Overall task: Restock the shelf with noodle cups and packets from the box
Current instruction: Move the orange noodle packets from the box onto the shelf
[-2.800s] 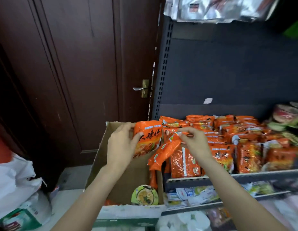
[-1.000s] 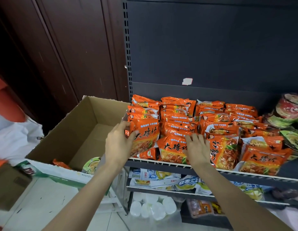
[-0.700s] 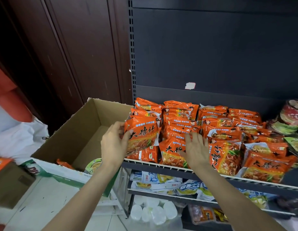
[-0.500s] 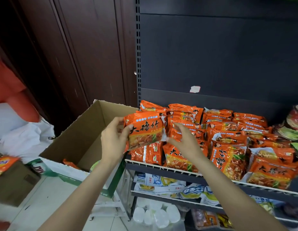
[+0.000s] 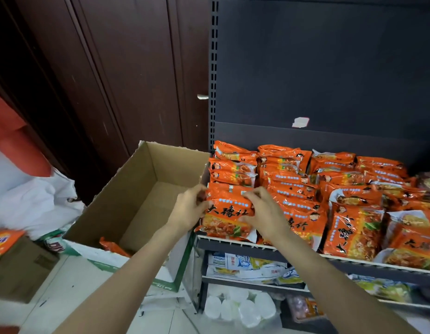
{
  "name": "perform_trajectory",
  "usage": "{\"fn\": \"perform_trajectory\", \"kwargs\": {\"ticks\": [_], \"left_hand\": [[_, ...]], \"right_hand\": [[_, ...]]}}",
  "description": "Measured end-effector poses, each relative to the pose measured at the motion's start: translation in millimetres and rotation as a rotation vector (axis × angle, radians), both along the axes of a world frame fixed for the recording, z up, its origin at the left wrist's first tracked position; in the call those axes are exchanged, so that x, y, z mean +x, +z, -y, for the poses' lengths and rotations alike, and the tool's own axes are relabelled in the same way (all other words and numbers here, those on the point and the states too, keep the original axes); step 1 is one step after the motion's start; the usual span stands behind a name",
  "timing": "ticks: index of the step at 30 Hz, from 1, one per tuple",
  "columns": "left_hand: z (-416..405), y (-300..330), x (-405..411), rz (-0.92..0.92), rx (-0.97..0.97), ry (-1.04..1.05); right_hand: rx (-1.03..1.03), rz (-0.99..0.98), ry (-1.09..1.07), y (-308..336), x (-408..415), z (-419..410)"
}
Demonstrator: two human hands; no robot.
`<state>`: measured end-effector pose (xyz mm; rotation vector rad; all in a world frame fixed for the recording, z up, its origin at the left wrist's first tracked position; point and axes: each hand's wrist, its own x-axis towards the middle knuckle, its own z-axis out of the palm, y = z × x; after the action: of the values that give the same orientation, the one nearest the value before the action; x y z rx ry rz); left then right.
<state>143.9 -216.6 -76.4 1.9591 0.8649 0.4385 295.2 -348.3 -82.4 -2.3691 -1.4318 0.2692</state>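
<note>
The orange noodle packet (image 5: 229,214) stands nearly upright at the front left corner of the shelf (image 5: 269,248), its lower edge at the white front rail and its back leaning on the stacked packets (image 5: 291,182) behind it. The left hand (image 5: 190,208) grips its left edge, fingers curled round behind and thumb on the printed face; the right hand (image 5: 264,213) holds its right side, fingers bent over the upper corner and face.

The likeliest slip, as I judge it, is at release: the packet sits at the very lip of the shelf, and if it is let go while tilted forward it could tip over the rail toward 6 o'clock, onto the lower shelf's goods or the floor. The film looks slick (glossy, crinkled), so a loose pinch could let it slide too. Pushing it back hard could instead shove the rows at 12 and 1 o'clock out of line, and the leaning front packets (image 5: 351,227) at 3 o'clock seem ready to topple if nudged by the right wrist.

At 9 o'clock the cardboard box (image 5: 141,189) sits just beside the shelf end; a packet falling leftward would land in it. One orange packet in the box (image 5: 110,245) shows near its front wall, so more stock remains.
</note>
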Motion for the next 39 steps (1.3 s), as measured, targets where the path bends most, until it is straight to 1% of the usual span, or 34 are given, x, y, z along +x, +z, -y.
{"fn": "perform_trajectory", "kwargs": {"ticks": [2, 5, 8, 9, 11, 13, 18, 21, 24, 28, 30, 33, 39], "left_hand": [[-8, -9, 4, -0.066, 0.001, -0.041], [-21, -13, 7, -0.155, 0.061, -0.122], [-27, -15, 10, -0.334, 0.221, -0.232], [-26, -18, 12, -0.389, 0.281, -0.244], [-23, -25, 16, -0.443, 0.384, -0.229], [-21, -30, 20, -0.43, 0.438, -0.186], [-20, -35, 26, -0.376, 0.495, -0.126], [-23, -37, 25, -0.434, 0.435, -0.183], [-25, -38, 19, -0.476, 0.356, -0.242], [-21, -36, 15, -0.47, 0.439, -0.195], [-19, -34, 14, -0.429, 0.431, -0.152], [-16, -30, 11, -0.352, 0.409, -0.102], [-3, -17, -16, -0.224, 0.536, 0.026]], "right_hand": [[-0.073, 0.117, 0.032, -6, 0, -5], [-0.106, 0.149, 0.047, -9, 1, -12], [-0.159, 0.25, 0.08, -10, 2, -17], [-0.173, 0.285, 0.091, -10, 3, -18], [-0.189, 0.34, 0.108, -11, 3, -20], [-0.183, 0.368, 0.099, -12, 4, -21], [-0.178, 0.393, 0.073, -12, 6, -26], [-0.249, 0.383, 0.117, -10, 7, -31], [-0.294, 0.414, 0.151, -9, 5, -28], [-0.277, 0.498, 0.146, -16, 1, -23], [-0.265, 0.473, 0.133, -18, 0, -22], [-0.165, 0.378, 0.102, -16, -1, -17], [0.157, 0.143, 0.068, 2, -18, -7]]}}
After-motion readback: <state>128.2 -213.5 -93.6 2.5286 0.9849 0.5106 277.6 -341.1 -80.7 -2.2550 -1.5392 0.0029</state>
